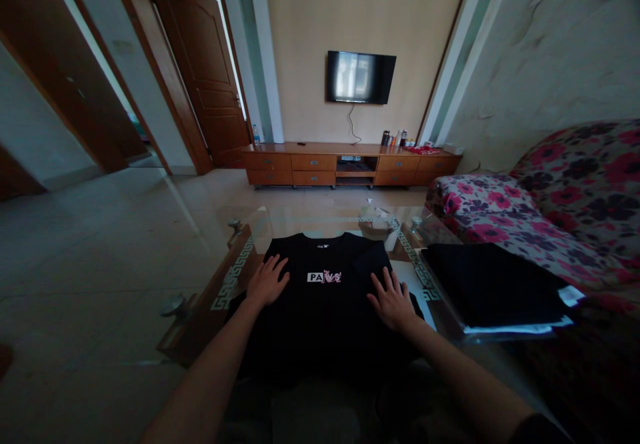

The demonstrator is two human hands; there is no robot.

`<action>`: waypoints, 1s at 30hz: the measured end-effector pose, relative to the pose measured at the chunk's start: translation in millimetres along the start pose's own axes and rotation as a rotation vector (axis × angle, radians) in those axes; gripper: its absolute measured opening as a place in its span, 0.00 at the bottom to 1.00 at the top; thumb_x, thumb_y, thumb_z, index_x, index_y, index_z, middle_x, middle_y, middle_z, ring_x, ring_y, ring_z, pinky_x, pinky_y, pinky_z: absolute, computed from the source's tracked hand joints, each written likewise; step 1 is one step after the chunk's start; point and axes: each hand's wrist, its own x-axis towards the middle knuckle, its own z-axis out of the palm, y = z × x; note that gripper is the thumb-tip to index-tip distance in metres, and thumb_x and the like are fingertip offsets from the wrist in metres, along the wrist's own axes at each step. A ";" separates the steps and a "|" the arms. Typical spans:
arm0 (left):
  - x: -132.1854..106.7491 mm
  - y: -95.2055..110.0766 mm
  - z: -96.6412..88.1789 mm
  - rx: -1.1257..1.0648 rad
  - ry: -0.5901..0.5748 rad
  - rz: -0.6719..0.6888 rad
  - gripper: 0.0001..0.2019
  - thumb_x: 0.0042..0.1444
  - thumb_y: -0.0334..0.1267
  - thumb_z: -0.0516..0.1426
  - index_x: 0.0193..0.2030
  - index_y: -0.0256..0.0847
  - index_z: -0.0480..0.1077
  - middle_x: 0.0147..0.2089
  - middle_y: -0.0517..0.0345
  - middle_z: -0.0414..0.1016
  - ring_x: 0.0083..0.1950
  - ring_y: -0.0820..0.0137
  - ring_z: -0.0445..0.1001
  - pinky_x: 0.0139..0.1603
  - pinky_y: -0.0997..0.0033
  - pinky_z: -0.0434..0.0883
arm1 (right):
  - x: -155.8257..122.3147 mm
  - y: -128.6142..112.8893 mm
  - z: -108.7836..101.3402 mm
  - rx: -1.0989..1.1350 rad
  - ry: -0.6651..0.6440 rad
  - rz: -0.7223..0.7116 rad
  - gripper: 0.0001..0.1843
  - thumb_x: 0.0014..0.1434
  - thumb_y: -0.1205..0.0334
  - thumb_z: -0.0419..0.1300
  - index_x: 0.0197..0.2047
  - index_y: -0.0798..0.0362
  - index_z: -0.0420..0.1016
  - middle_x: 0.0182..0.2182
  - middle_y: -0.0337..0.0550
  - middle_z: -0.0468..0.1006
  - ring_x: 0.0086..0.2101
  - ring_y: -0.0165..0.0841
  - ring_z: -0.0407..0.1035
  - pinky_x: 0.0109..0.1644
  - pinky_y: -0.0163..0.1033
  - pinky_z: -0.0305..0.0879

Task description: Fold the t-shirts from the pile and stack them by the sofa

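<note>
A black T-shirt [325,317] lies spread on the glass coffee table [240,257], its neckline toward the far side. Across its chest runs a small white and pink print with the letters "PA". My left hand [269,281] rests flat on the shirt's left part, fingers spread. On the right part my right hand [394,299] lies palm down, also with fingers apart. Neither hand grips the cloth. The shirt's near end fades into dark shadow, so its lower edge cannot be made out.
Folded black clothing [493,287] with a white tag lies at the table's right side. A bowl-like container [376,221] stands at the table's far end. A flowered sofa [500,204] is on the right. Beyond are a low wooden cabinet [313,163] and a wall television [361,77].
</note>
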 end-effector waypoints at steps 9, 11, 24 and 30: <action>-9.5 12.1 -15.8 0.018 0.162 0.030 0.18 0.66 0.41 0.48 0.38 0.43 0.78 0.40 0.48 0.76 0.48 0.59 0.74 0.56 0.58 0.70 | 15.6 3.3 14.4 0.012 0.001 0.067 0.38 0.70 0.36 0.39 0.77 0.42 0.45 0.76 0.47 0.36 0.73 0.47 0.30 0.72 0.60 0.29; -10.2 11.0 -16.6 -0.026 0.093 0.064 0.18 0.66 0.39 0.47 0.44 0.41 0.79 0.46 0.48 0.78 0.51 0.60 0.75 0.58 0.60 0.69 | 22.9 5.6 10.8 0.017 -0.006 0.093 0.37 0.70 0.37 0.39 0.77 0.41 0.45 0.76 0.46 0.37 0.73 0.46 0.31 0.72 0.59 0.30; -69.1 -21.0 -42.8 0.062 -0.134 0.206 0.32 0.69 0.54 0.46 0.76 0.46 0.51 0.79 0.55 0.46 0.79 0.61 0.44 0.77 0.55 0.45 | -6.7 18.4 9.1 0.082 0.079 0.170 0.39 0.70 0.42 0.41 0.76 0.54 0.49 0.76 0.53 0.39 0.73 0.49 0.35 0.72 0.58 0.40; -62.8 -27.5 -31.6 0.060 -0.129 0.181 0.33 0.69 0.56 0.46 0.76 0.47 0.51 0.79 0.54 0.46 0.79 0.60 0.44 0.76 0.54 0.45 | -3.8 25.9 24.2 0.082 0.036 0.150 0.41 0.69 0.39 0.40 0.76 0.56 0.48 0.76 0.52 0.37 0.73 0.47 0.30 0.74 0.57 0.35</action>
